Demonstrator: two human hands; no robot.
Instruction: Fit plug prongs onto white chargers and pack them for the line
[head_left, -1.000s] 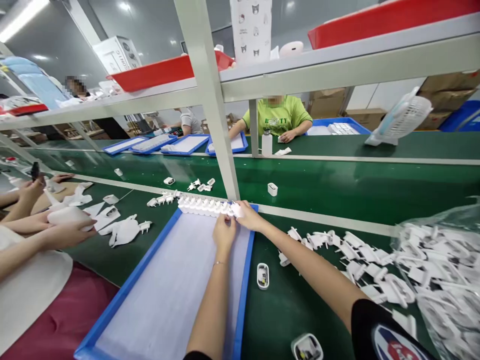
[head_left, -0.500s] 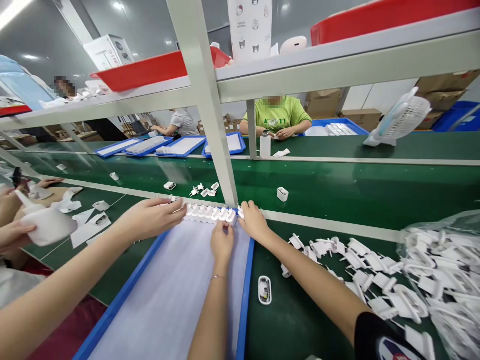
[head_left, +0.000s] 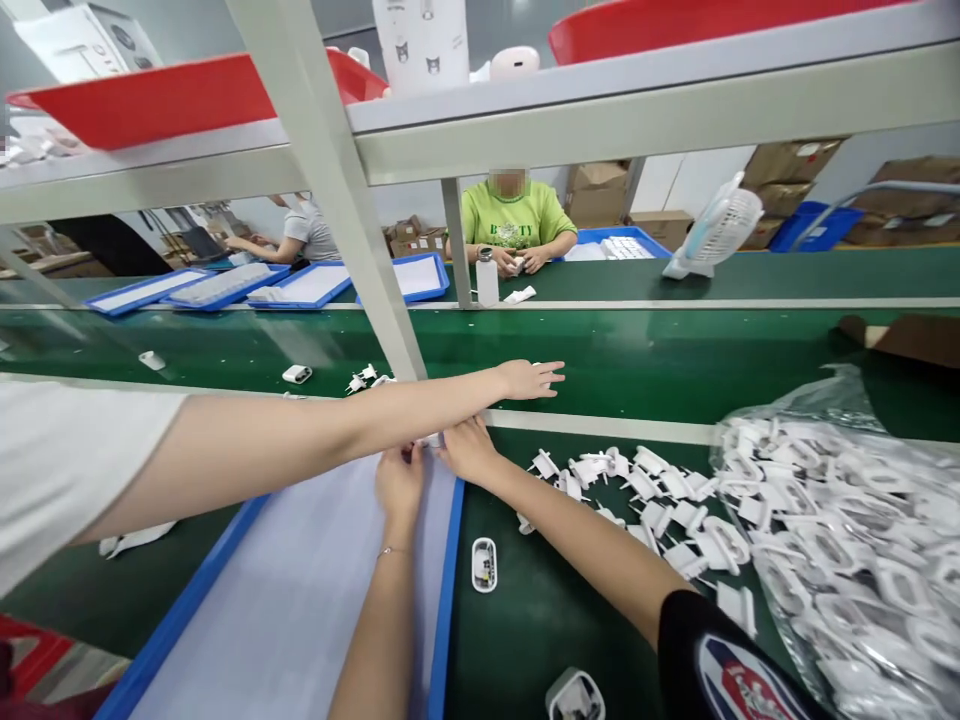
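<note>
At the far right corner of the blue tray (head_left: 448, 600), both my hands are close together around a small white charger housing (head_left: 433, 440). My left hand (head_left: 400, 480), wearing a thin bracelet, is closed with thumb and fingers pinched at the piece's near left side. Coming from the right, my right hand (head_left: 471, 450) has its fingers bent over the other side. Another person's arm (head_left: 360, 430) crosses in front and hides the rest of the tray's far edge. White paper (head_left: 315, 600) lines the tray.
Loose white plug parts (head_left: 660, 490) and a clear bag of them (head_left: 847, 540) lie right. Open housings sit nearer (head_left: 484, 565), (head_left: 575, 695). Another person's hand (head_left: 531, 380) extends over the green conveyor (head_left: 637, 350). A frame post (head_left: 330, 180) stands ahead; a person in green (head_left: 516, 215) sits opposite.
The view has swung right. The other person's arm has reached rightward across the tray's far end, covering the row of white housings seen before. My hands stay at the same tray corner.
</note>
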